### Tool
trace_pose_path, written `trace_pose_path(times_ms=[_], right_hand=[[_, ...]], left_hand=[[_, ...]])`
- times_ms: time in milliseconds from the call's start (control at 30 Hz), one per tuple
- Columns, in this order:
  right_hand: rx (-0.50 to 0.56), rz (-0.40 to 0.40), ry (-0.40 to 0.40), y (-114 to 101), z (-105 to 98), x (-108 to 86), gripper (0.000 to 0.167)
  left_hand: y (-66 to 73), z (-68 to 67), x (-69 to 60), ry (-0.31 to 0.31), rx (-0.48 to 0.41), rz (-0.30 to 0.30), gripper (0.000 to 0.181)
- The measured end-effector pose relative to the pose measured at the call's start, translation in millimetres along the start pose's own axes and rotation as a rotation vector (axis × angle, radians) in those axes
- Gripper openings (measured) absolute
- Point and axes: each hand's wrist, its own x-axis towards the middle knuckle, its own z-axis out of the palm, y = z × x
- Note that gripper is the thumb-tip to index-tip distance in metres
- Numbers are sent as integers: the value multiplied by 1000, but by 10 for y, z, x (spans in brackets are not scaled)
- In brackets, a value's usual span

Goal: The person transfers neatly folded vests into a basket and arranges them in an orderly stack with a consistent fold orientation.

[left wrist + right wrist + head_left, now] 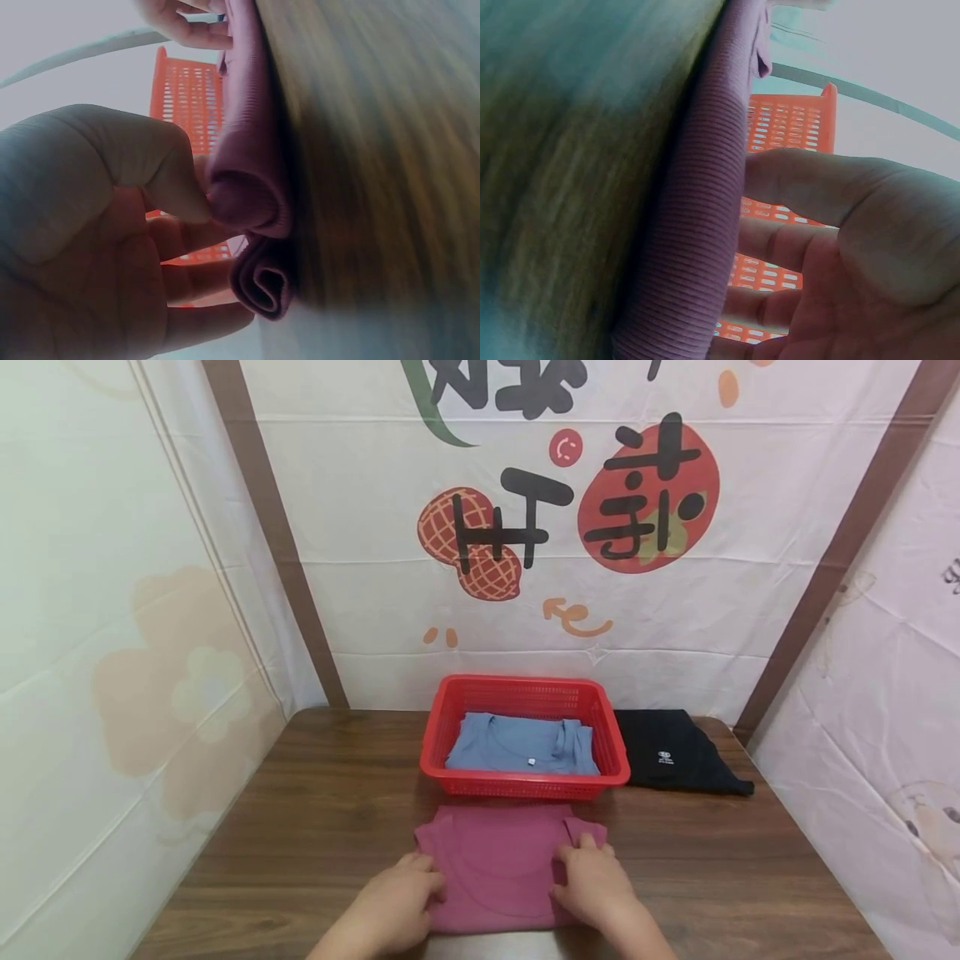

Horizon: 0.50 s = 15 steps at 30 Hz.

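Observation:
A folded pinkish-purple shirt (498,868) lies flat on the table, its round neckline curve on top. At its left edge is my left hand (397,900), fingertips resting on the cloth. In the left wrist view the thumb (176,176) touches a rolled fold of the shirt (251,199), and the fingers reach along its far side. My right hand (596,881) rests its fingertips on the shirt's right side, near a small folded flap. Seen from the right wrist, thumb and fingers touch the ribbed cloth (694,232) without curling round it.
Just behind the shirt stands a red plastic basket (525,781) holding a folded blue shirt (517,745). To its right lies a folded black garment (656,747) with a small white print. The brown wooden table (315,835) backs onto a printed white curtain (375,610), with curtains at both sides.

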Motion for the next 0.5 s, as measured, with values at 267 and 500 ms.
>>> trace_pose_path(times_ms=[267, 500], right_hand=[[84, 6, -14, 46, -154, 26, 37], [143, 97, -6, 68, -250, 83, 24]], left_hand=[[-10, -106, 106, -54, 3, -47, 10], [9, -167, 207, -8, -97, -112, 15]])
